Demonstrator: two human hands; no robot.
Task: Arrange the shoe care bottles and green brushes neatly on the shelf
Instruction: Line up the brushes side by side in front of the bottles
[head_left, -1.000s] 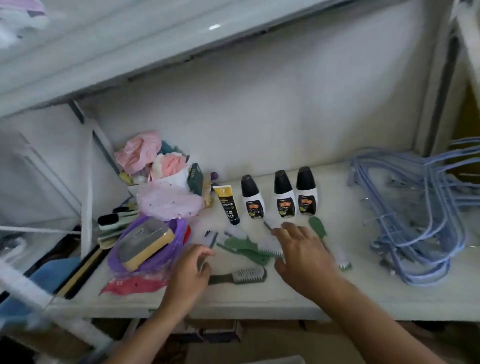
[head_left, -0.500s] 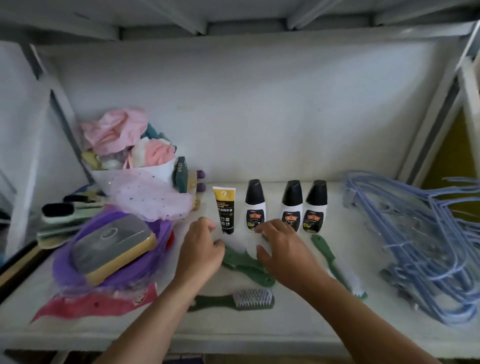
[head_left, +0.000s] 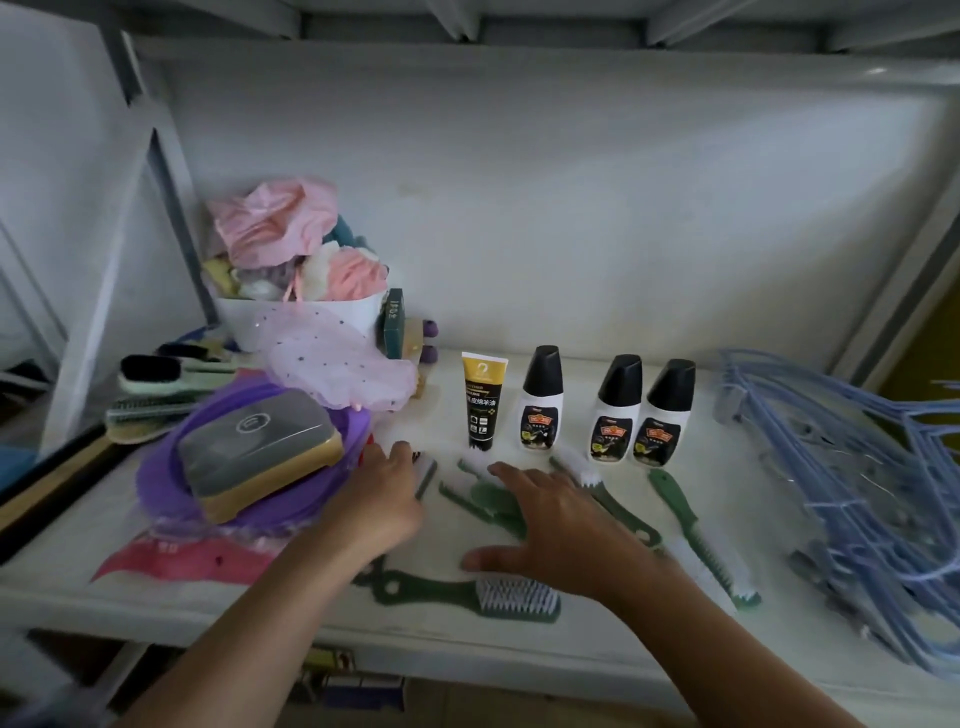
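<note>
Noted right grip (head_left: 550, 525) spread, flat over brushes (head_left: 493, 506); bottles (head_left: 613, 410) upright in a row just beyond its fingertips, on shelf (head_left: 519, 647). Left grip (head_left: 384, 499) beside it, fingers bent down; cannot tell whether pinching anything.

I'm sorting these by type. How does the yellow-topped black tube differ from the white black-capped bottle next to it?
The yellow-topped black plastic tube is slim with a flat top edge; the white plastic bottle with a black cap is wider, tapering to a slanted cap. The tube's body is black, the bottle's white. Both stand upright on the white shelf.
</note>
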